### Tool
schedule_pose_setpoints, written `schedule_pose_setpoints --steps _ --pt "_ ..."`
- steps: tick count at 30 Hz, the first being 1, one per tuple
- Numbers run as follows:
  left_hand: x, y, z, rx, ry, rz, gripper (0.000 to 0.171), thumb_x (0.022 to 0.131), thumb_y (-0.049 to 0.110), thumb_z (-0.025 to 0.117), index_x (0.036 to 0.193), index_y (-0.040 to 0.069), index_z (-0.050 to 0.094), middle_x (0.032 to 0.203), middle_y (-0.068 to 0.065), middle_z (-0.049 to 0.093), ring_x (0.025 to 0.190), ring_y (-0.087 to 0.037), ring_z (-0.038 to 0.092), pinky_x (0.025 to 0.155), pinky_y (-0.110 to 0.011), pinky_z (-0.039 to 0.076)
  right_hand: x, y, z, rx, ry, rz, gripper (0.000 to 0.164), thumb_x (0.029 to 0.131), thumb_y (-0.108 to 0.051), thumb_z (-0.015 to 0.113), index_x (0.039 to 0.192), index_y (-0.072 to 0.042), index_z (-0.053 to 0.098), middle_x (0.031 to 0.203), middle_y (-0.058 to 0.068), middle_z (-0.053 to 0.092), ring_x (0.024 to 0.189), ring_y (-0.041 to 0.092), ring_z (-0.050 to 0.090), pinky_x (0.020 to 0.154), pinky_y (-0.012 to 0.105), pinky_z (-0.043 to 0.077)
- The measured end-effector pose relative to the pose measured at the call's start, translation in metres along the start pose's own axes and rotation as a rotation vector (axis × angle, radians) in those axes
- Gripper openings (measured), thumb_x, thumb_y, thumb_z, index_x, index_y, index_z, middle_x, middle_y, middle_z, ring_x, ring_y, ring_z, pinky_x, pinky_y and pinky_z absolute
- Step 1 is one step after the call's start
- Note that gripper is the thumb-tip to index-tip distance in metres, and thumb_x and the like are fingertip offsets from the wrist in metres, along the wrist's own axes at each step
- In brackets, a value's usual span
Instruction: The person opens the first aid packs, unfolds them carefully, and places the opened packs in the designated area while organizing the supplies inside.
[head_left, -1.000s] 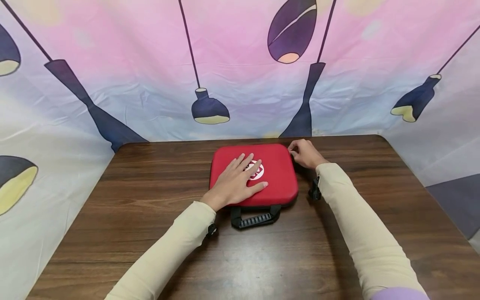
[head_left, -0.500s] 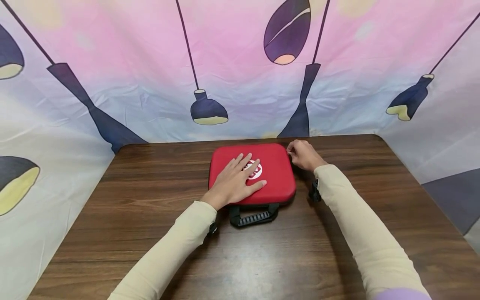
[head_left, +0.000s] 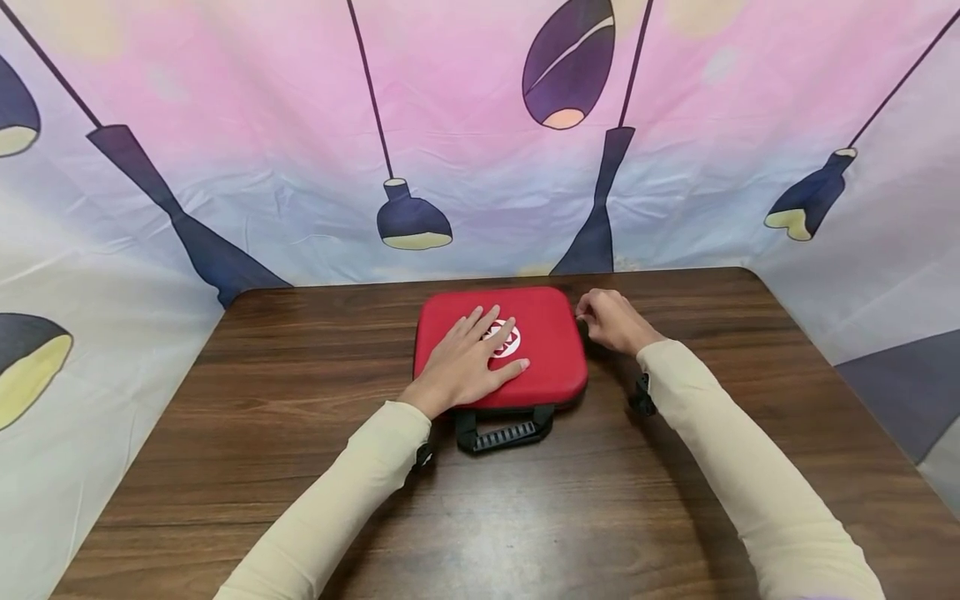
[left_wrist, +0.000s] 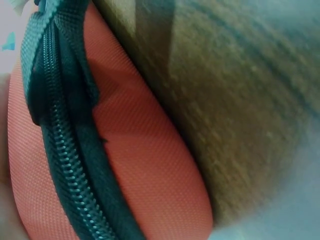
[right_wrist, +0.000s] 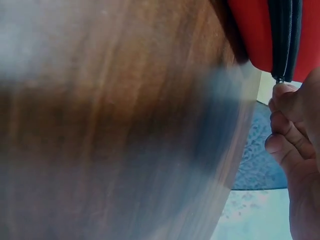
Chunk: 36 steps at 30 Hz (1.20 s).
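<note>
A red zippered case [head_left: 551,375] with a white round emblem lies flat on the table. Its black carry handle [head_left: 506,436] points toward me. My left hand [head_left: 461,367] rests on the lid with fingers spread, partly covering the emblem. At the case's far right side, my right hand [head_left: 613,321] has its fingers curled. In the right wrist view its thumb and finger pinch the zipper pull [right_wrist: 280,80], mostly hidden by the fingertips, at the black zipper [right_wrist: 286,40]. Along the handle side, the left wrist view shows closed zipper teeth [left_wrist: 70,165].
The dark wooden table [head_left: 300,375] extends around the case. Behind its far edge hangs a pink and blue cloth [head_left: 480,167] printed with lamps. Both wrists wear small black devices, such as the right wrist device [head_left: 642,396].
My right hand has moved slightly toward me along the case's right side, still pinching the zipper pull. My left hand stays on the lid. The head view has shifted a little.
</note>
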<state>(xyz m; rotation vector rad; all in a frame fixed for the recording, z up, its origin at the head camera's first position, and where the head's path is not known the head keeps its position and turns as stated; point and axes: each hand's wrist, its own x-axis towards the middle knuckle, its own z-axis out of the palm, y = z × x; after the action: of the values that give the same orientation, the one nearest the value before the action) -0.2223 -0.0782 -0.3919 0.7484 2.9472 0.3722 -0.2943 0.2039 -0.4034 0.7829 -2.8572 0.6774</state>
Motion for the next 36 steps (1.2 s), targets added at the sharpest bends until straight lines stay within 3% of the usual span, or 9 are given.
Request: schedule_pose_setpoints --steps 18,36 --pt "0.004 0.004 -0.002 0.017 -0.006 -0.027 0.08 0.096 0.065 0.047 0.162 0.026 0.025 0.17 -0.005 0.013 0.155 -0.03 0.008 0.125 -0.042 0.005 -0.007 -0.008 0.001 -0.016 0.023 0.048 0.008 0.092 0.004 0.062 0.093 0.004 0.07 0.093 0.016 0.066 0.086 0.031 0.064 0.077 0.044 0.054" --pt "0.004 0.003 -0.001 0.017 0.003 -0.014 0.08 0.097 0.064 0.048 0.162 0.024 0.026 0.169 -0.007 0.013 0.155 -0.031 0.008 0.125 -0.043 0.006 -0.048 -0.021 -0.001 -0.026 0.076 -0.072 0.011 0.085 0.01 0.064 0.09 0.003 0.07 0.088 0.012 0.066 0.082 0.028 0.066 0.073 0.042 0.056"
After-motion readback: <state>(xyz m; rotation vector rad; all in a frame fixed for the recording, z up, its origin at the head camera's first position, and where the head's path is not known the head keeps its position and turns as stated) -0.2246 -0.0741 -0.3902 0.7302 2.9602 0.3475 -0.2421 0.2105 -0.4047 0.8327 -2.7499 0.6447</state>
